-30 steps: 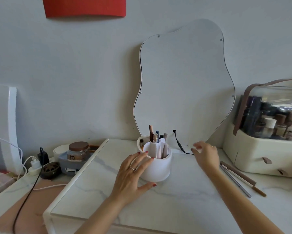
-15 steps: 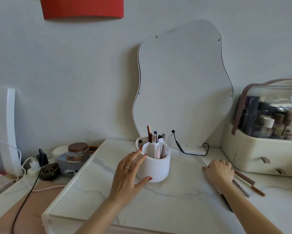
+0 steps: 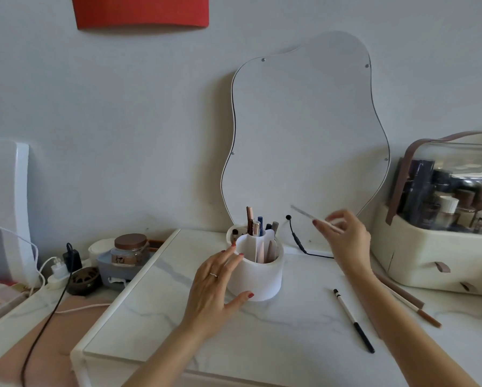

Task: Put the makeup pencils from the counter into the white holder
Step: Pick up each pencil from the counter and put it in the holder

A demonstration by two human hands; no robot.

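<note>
The white holder point(image 3: 259, 280) stands mid-counter with several pencils and tubes upright in its compartments. My left hand point(image 3: 214, 289) rests against its left side, fingers spread on the wall. My right hand point(image 3: 346, 238) is raised to the holder's right, pinching a thin silver-grey pencil point(image 3: 304, 213) whose tip points up and left. A black-and-white pencil point(image 3: 353, 321) lies on the marble counter point(image 3: 262, 336) beside my right forearm. Two brown pencils point(image 3: 413, 305) lie further right, partly hidden by that arm.
A wavy mirror point(image 3: 304, 135) leans on the wall behind the holder, with a black cable point(image 3: 297, 238) at its foot. A cream cosmetics case point(image 3: 435, 255) stands at the right. A jar point(image 3: 129, 248), chargers and cables crowd the lower shelf at the left.
My right hand has lifted from the counter at the right, carrying the thin pencil up and toward the holder. The black-and-white pencil is now uncovered. My left hand stays on the holder.
</note>
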